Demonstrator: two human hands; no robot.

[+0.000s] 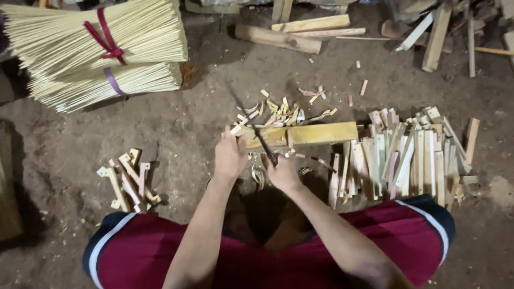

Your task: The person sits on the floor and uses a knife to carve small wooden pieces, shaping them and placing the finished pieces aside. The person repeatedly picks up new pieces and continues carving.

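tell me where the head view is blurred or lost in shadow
Head view: the knife blade is a thin dark streak, smeared; the right hand and left hand look soft; deep shadow fills the gap between the knees; the stick bundles are bright and crisp.

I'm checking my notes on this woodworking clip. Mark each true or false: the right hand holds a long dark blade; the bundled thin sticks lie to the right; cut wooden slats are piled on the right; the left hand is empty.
1. True: the right hand has its grip on a long dark blade.
2. False: the tied bundles of thin pale sticks lie upper left.
3. True: the pale cut wooden slats are piled on the right.
4. False: the left hand holds a small pale wood piece on the yellowish wooden block.
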